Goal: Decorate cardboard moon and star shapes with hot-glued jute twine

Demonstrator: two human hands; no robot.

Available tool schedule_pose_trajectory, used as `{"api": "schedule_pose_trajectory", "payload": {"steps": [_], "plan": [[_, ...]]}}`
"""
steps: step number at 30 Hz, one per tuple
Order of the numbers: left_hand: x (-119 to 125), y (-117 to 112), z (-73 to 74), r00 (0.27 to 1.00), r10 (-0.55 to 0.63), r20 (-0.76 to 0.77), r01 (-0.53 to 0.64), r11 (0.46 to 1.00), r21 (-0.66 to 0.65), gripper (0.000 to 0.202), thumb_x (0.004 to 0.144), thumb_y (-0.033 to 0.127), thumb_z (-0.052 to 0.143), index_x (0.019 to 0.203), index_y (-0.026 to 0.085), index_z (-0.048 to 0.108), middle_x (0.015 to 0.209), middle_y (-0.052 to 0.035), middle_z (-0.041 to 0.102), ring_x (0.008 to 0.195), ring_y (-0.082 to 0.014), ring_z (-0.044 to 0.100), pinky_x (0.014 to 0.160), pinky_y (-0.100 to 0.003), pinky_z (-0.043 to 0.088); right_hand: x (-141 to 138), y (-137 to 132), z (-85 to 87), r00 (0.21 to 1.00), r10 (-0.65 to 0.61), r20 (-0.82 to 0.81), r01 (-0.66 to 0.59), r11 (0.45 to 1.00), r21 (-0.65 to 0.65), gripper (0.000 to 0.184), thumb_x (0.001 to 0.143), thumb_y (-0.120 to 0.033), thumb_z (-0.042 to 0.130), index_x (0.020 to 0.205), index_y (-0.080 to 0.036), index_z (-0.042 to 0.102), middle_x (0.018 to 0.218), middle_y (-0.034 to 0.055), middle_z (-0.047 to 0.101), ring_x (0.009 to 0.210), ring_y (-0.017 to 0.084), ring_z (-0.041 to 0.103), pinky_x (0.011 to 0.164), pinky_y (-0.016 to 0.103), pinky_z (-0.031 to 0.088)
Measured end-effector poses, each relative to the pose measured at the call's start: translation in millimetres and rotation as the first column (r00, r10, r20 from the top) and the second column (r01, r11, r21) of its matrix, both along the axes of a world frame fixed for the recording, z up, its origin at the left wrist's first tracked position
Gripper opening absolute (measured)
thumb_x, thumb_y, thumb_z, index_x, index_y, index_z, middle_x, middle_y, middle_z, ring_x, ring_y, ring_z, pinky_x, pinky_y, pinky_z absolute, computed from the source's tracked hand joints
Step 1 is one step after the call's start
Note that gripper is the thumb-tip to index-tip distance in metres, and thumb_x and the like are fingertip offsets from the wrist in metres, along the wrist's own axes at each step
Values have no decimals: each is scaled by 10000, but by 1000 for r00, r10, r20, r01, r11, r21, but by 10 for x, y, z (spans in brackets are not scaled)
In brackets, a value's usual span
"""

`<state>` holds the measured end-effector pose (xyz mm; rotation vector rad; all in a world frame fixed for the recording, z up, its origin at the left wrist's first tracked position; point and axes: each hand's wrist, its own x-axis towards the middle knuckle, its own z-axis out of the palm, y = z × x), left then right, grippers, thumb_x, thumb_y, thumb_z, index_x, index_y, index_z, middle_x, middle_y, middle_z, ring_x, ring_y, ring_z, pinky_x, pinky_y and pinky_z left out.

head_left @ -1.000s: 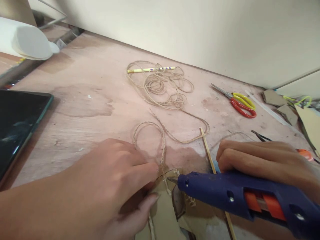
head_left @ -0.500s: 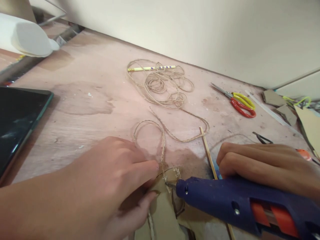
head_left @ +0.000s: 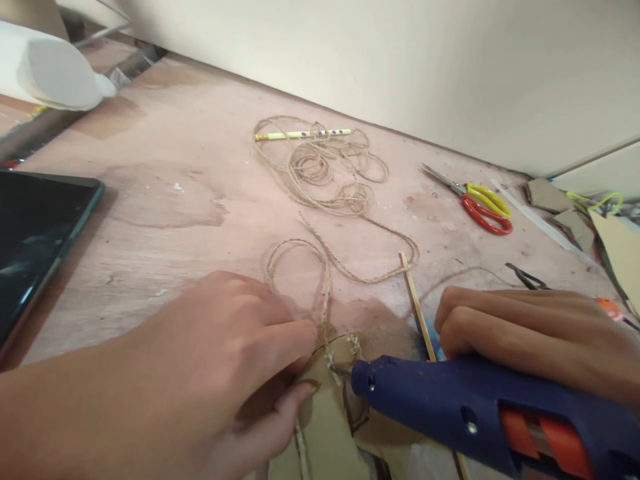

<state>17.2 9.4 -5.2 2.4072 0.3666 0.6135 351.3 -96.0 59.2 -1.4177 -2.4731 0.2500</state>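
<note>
Our left hand pinches the jute twine between thumb and forefinger, pressing it down at the top edge of the cardboard piece near the bottom of the view. Our right hand is closed around the blue hot glue gun, fingers curled over its body, with the metal nozzle touching the twine just beside our left fingertips. Compared with a second ago, the gun has slid a little to the left and lower, so the nozzle now sits closer to the pinch; the left hand has barely shifted. From the pinch the twine runs up in a loop, then back to a loose tangle farther up the wooden surface, where a yellow pencil lies across it. A thin wooden stick lies between our hands, passing under the gun. Red and yellow scissors rest to the right, cardboard scraps beyond them, and a dark tablet sits at the left edge.
</note>
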Motion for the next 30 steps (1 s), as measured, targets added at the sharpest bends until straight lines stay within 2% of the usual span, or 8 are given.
{"api": "schedule_pose_trajectory", "payload": {"steps": [3,5,7,12,16,22,26,30], "plan": [[1,-10,-11,1000,-10,8,11,1000,-14,228,1154,133,603,989,291,601,778,52,726,617,-197,612,597,-399,453,-38,1,68,997,-12,-72,8,998,-63,141,1212,-326,569,1125,-348,461,893,-15,578,630,244,547,590,459,417],[-4,-17,-9,1000,-6,3,6,1000,-19,229,1154,123,607,996,289,606,785,48,733,622,-197,624,601,-393,450,-39,9,87,998,-25,-64,22,999,-48,132,1224,-334,541,1114,-344,467,914,-4,567,652,249,530,602,458,411],[-9,-20,-4,1000,-4,2,4,1000,-17,240,1149,105,608,993,287,611,765,49,717,609,-197,612,597,-391,443,-23,19,90,998,-20,-56,18,999,-46,153,1194,-320,601,1115,-345,472,917,-8,564,655,247,514,604,451,403],[3,-16,9,1000,-19,-7,19,1000,-21,218,1147,127,614,999,287,631,789,38,746,618,-203,639,602,-407,470,31,33,83,998,25,-56,-29,997,-75,260,1156,-412,736,1142,-349,485,907,-20,569,661,238,513,606,447,375],[0,-23,16,1000,-15,-6,15,999,-30,211,1146,134,632,1006,292,644,777,27,746,607,-216,656,600,-421,476,34,31,90,997,22,-74,-28,996,-89,231,1210,-404,683,1125,-343,477,889,-30,544,661,223,505,610,447,345],[-19,-27,67,1000,-3,-12,2,1000,-27,236,1139,125,626,978,294,589,807,27,763,633,-212,678,614,-418,473,13,22,116,999,17,-47,-21,997,-73,206,1224,-431,656,1150,-345,484,953,-16,564,692,234,514,634,441,383],[-28,-21,99,1000,-24,-16,24,998,-50,240,1137,116,628,993,295,558,782,52,716,623,-197,641,605,-402,435,-15,2,127,998,7,-66,-12,997,-76,163,1248,-347,553,1117,-341,457,920,-20,535,668,234,496,627,436,375],[-12,-7,89,999,-44,-11,43,997,-68,245,1140,118,630,995,295,540,782,55,707,620,-196,639,603,-402,421,-26,-14,112,996,16,-93,-24,996,-81,154,1225,-340,583,1113,-352,479,941,0,632,679,259,545,637,453,431]]}}
